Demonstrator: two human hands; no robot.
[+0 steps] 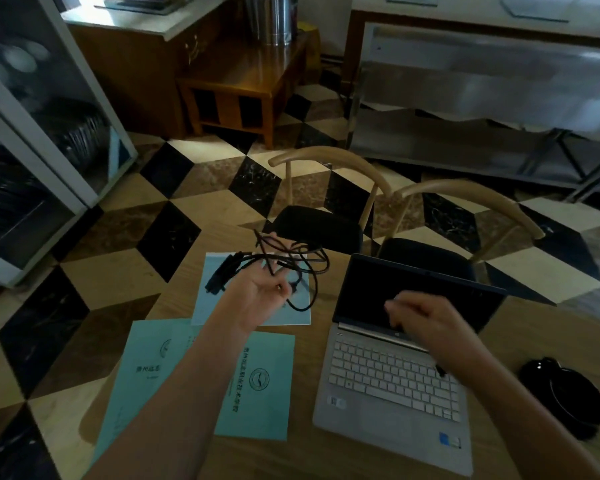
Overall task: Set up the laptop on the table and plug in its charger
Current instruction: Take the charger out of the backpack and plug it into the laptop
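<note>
Laptop [395, 375]: silver body, pale keyboard, lid open, dark screen; sitting on the wooden table [520, 341], taken here as the landmark.

Charger cable [291, 268]: black, tangled in loose loops, hanging left of the laptop's screen, above the table. A thicker black end is dangling at the far left of the bundle; whether that is a plug or the power brick cannot be told.

Left hand [262, 292]: raised palm-up, left of the laptop, fingers curling round several strands of the charger cable and holding the bundle off the table.

Right hand [426, 323]: hovering in front of the laptop's screen, over the hinge and upper keyboard; motion-blurred, so whether it is gripping anything cannot be told. A small dark tip is showing below the wrist, over the keys.

Green booklets [257, 379]: three pale sheets or folders with printed emblems, lying flat left of the laptop, under the left forearm.

Black round object [568, 396]: resting on the table right of the laptop.

Two chairs [326, 223]: curved wooden backs, dark seats, standing beyond the laptop at the table's far edge.
</note>
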